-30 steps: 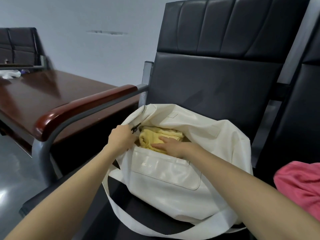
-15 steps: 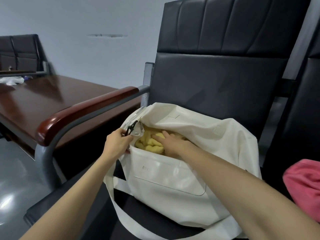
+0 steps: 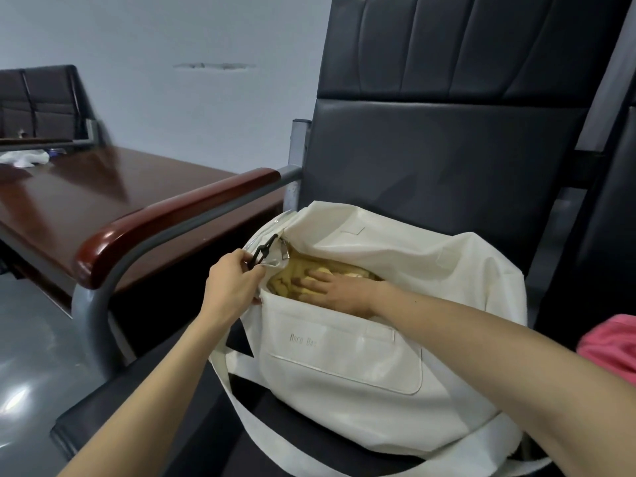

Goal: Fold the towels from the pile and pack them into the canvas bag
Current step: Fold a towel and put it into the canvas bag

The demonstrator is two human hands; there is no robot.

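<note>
cream canvas bag (image 3: 344,366) on the chair seat (image 3: 165,401) holds the yellow towel (image 3: 284,286), the right hand (image 3: 340,291) pressing it with straight fingers, the left hand (image 3: 234,284) pinching the bag's rim, a pink towel (image 3: 612,342) cut off at right.

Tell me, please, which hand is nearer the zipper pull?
Left. The left hand grips the bag beside the pull; the right hand presses the towel inside.
</note>
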